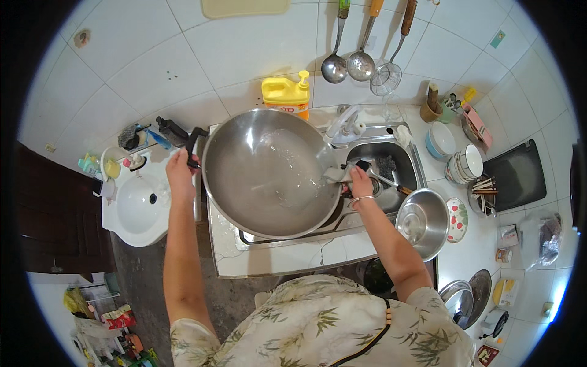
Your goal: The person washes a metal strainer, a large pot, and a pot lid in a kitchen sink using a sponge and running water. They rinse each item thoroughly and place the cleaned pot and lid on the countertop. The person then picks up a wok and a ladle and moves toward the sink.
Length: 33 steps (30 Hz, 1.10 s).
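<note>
A large stainless steel wok (257,177) is tilted over the left part of the sink unit, with a little water glinting on its inner wall. At its left rim my left hand (180,175) is closed round the black handle (195,144). My right hand (362,185) is closed at the opposite side, by a black grip. A pale cloth (336,175) sticks out from under those fingers and lies over the wok's rim. How the right fingers wrap the grip is partly hidden.
Right of the wok is a steel sink basin (400,160) with a white faucet (346,127). A steel pot (422,223) stands beside it, near stacked bowls (469,160). A yellow jug (286,93) is behind the wok; a white washbasin (131,205) is left. Ladles (334,68) hang above.
</note>
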{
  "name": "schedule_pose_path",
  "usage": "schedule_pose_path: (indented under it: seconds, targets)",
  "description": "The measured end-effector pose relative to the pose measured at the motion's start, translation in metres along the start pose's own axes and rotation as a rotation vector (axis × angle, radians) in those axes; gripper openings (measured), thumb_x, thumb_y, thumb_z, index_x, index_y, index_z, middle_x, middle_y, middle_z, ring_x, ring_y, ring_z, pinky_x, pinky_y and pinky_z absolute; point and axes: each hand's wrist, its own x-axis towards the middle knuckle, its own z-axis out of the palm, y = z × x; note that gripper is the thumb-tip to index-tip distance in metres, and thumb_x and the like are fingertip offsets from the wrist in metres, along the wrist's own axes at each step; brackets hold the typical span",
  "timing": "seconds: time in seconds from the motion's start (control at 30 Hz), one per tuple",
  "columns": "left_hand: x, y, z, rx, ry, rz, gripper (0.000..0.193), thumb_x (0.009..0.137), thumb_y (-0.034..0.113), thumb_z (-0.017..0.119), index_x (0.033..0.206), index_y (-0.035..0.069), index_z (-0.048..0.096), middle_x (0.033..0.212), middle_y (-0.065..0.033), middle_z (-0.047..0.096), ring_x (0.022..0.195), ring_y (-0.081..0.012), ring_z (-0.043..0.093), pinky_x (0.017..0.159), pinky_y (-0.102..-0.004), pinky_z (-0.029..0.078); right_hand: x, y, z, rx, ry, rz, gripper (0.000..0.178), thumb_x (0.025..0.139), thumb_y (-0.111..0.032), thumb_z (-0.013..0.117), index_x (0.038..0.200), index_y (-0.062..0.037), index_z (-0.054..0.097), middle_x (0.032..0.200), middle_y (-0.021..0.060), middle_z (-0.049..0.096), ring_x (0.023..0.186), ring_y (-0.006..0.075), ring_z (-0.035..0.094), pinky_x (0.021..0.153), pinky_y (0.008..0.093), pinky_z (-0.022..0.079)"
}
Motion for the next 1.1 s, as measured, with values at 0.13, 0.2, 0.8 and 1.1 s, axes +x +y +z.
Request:
schedule_pose_path:
  seconds: [0.13, 0.2, 0.8, 1.1]
  targets:
    - [0.014, 0.030, 0.009, 0.003, -0.070, 0.015, 0.022, 0.090, 0.025, 0.046, 0.092, 0.007, 0.059, 0.068, 0.0000, 0.058, 0.056, -0.0076, 0.052, 0.051, -0.0200, 0.040, -0.023, 0.007, 0.008, 0.141, -0.034, 0.328, 0.024, 0.088, -0.017, 0.047, 0.110, -0.0071, 0.049, 0.080, 0.0082, 0.053, 0.048, 0.0150, 0.044, 0.041, 0.0292, 0.041]
    - [0.019, 0.043, 0.015, 0.008, -0.109, 0.018, 0.025, 0.090, 0.026, 0.045, 0.096, 0.006, 0.059, 0.068, 0.0002, 0.059, 0.056, -0.0073, 0.052, 0.051, -0.0191, 0.040, -0.029, 0.017, 0.015, 0.156, 0.006, 0.419, 0.020, 0.088, -0.016, 0.046, 0.107, -0.0093, 0.049, 0.078, 0.0076, 0.052, 0.048, 0.0154, 0.043, 0.040, 0.0304, 0.041]
    - [0.003, 0.108, 0.131, 0.484, -0.403, 0.051, 0.036, 0.086, 0.029, 0.056, 0.109, 0.000, 0.057, 0.068, -0.0010, 0.057, 0.055, -0.0058, 0.050, 0.050, -0.0184, 0.040, -0.083, 0.089, 0.023, 0.098, -0.231, 1.073, 0.030, 0.090, -0.034, 0.039, 0.068, -0.0168, 0.050, 0.052, -0.0052, 0.042, 0.047, 0.0090, 0.041, 0.056, 0.0300, 0.046]
    - [-0.015, 0.113, 0.211, 0.660, -0.501, 0.011, 0.034, 0.086, 0.030, 0.057, 0.107, 0.003, 0.057, 0.069, 0.0011, 0.057, 0.052, -0.0047, 0.049, 0.048, -0.0159, 0.039, -0.085, 0.113, 0.006, 0.072, -0.294, 1.155, 0.020, 0.086, -0.032, 0.046, 0.074, -0.0164, 0.051, 0.058, -0.0047, 0.044, 0.051, 0.0108, 0.044, 0.054, 0.0323, 0.047]
